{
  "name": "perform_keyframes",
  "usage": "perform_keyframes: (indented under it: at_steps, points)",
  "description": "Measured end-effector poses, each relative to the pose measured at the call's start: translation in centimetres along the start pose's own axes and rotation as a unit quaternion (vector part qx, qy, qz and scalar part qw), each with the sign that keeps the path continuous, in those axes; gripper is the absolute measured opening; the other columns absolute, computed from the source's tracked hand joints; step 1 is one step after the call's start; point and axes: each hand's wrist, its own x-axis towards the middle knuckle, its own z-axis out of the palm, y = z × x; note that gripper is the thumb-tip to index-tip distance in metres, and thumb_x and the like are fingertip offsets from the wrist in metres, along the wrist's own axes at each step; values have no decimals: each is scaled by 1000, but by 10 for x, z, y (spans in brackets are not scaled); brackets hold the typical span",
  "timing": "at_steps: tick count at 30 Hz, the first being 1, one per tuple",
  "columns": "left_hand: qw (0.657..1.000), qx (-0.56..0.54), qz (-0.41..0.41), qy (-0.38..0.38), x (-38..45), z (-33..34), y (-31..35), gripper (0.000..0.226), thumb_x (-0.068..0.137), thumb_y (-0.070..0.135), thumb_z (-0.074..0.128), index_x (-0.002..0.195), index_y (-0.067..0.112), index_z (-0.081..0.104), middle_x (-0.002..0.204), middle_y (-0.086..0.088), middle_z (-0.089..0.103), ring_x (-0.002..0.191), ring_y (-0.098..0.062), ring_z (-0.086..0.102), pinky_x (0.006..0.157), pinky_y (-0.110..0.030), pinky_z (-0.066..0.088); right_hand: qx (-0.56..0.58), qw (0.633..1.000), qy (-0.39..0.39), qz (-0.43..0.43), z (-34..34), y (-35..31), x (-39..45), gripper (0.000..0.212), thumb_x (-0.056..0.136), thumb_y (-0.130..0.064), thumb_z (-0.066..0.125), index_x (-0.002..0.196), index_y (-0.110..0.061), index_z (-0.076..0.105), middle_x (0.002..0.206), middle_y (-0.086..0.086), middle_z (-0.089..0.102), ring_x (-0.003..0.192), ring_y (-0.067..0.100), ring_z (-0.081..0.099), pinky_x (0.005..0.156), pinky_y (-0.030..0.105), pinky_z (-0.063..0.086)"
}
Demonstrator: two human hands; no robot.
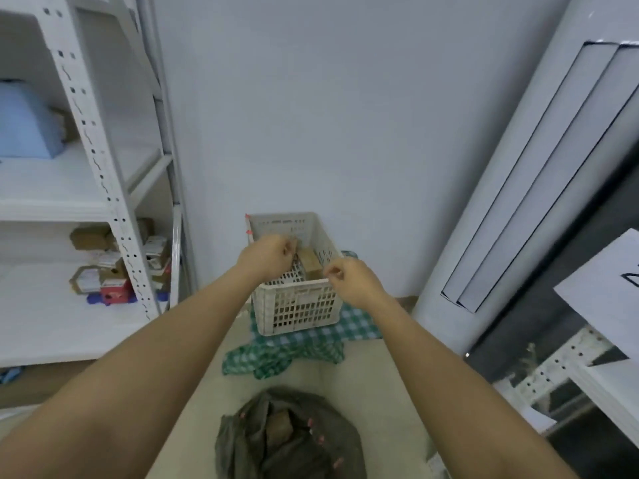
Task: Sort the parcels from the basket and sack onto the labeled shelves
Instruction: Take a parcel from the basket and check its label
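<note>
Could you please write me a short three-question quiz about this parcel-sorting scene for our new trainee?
1. True or false: the white basket stands on a green checked cloth.
2. Which lies nearer the camera: A) the basket, B) the dark sack?
3. Which hand reaches over the basket's inside?

Key:
1. True.
2. B.
3. The left hand; the right hand is at the near rim, by a brown parcel.

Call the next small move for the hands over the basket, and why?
Probably lower the left hand onto the brown parcel in the white basket and grip it. Both hands hover at the rim holding nothing, the right hand too, and that parcel lies nearest.
</note>
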Motion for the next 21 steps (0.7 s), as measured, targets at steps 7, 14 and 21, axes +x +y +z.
perform_keyframes:
  at_steps: [7,14,21]
  points:
    - [996,-39,-32,-72,25,57,-47,24,96,21,44,112,19,62,118,-3,63,104,-23,59,90,-41,51,98,991,-57,69,78,48,32,21,99,-13,51,110,-14,69,122,5,63,106,21,59,90,32,49]
    - [984,-111,-75,-119,64,87,-104,24,99,24,46,121,16,54,115,-3,59,101,-22,57,84,-34,48,123,978,-87,147,131,65,71,21,100,-14,50,114,-10,65,120,4,62,111,21,58,86,25,45]
    - [970,-99,-62,-214,131,111,-195,21,96,26,52,113,18,60,113,2,59,104,-18,57,86,-29,47,182,946,-70,259,184,53,139,25,99,-8,49,120,-4,62,121,3,56,112,20,53,92,26,43]
